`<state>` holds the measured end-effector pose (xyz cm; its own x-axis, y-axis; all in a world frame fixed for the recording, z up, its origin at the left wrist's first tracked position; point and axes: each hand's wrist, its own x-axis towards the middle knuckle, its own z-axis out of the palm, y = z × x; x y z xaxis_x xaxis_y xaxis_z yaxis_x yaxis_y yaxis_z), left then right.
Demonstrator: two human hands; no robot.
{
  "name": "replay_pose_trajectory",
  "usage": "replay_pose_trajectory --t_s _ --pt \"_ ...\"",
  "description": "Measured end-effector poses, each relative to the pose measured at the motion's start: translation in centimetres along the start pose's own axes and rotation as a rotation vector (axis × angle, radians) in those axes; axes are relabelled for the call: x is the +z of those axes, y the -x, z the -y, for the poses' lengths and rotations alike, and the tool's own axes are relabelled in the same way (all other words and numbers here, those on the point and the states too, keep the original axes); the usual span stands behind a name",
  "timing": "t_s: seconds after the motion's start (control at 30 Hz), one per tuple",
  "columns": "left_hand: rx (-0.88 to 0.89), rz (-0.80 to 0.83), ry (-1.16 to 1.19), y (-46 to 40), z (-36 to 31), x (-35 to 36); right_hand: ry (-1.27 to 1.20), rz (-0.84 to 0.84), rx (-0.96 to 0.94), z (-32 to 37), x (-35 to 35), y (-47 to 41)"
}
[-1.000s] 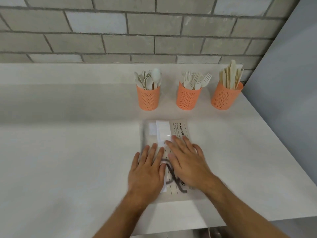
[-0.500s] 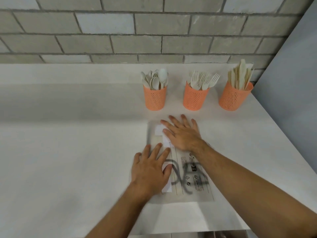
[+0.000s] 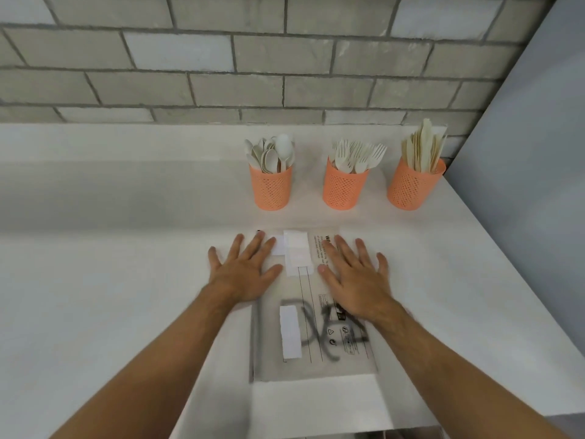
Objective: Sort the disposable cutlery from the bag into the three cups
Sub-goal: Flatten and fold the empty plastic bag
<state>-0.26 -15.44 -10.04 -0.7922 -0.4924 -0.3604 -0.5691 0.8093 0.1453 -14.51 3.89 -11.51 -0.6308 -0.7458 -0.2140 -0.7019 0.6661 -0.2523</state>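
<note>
The flat, seemingly empty bag (image 3: 316, 327) lies on the desk (image 3: 95, 296) with its long axis running away from us toward the three filled cups (image 3: 345, 188), and our left hand (image 3: 245, 270) and right hand (image 3: 354, 280), each grip spread flat and holding nothing, now press its far corners, the left having slid forward level with the right.

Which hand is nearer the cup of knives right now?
Right. The right hand lies flat on the bag, below and left of the knife cup. The left hand is farther left, beyond the spoon cup.
</note>
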Motion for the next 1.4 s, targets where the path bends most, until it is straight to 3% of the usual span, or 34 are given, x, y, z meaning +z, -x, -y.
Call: replay_pose_trajectory --t_s 0.07,0.17,0.23,0.3,0.43,0.6,0.77,1.13,1.27,1.4 --pt "-0.011 -0.056 0.043 0.0 -0.3 -0.7 -0.059 -0.015 0.029 -0.5 -0.6 0.5" --pt "-0.234 -0.15 0.205 0.0 -1.2 -2.7 -0.108 -0.166 0.216 -0.2 -1.8 1.9" --pt "-0.321 -0.053 0.272 0.5 -1.7 -3.8 -0.108 -0.119 0.339 0.0 -2.8 2.5" --pt "-0.285 0.049 0.308 1.6 -2.5 -4.1 -0.207 -0.042 0.383 0.2 -3.4 2.8" --pt "-0.277 0.077 0.4 2.7 -3.8 -3.6 -0.313 -0.008 0.419 0.3 -3.8 2.7" --pt "-0.355 0.031 1.046 3.4 -3.0 -3.1 -0.437 -0.016 0.43 -0.1 -4.0 2.7" --pt "-0.471 0.207 1.468 4.7 -2.4 -2.4 -0.491 -0.049 0.407 -0.3 -3.8 3.2" --pt "-0.117 0.222 1.772 7.6 -3.2 -1.4 -0.604 -0.076 0.377 -1.2 -3.0 3.3" --pt "0.116 0.208 1.748 8.8 -2.8 -2.8 -0.943 -0.026 0.273 -1.1 -3.2 3.2" --pt "0.167 0.2 1.713 9.7 -2.2 -4.0 -1.411 0.284 0.114 0.3 -4.2 3.6"
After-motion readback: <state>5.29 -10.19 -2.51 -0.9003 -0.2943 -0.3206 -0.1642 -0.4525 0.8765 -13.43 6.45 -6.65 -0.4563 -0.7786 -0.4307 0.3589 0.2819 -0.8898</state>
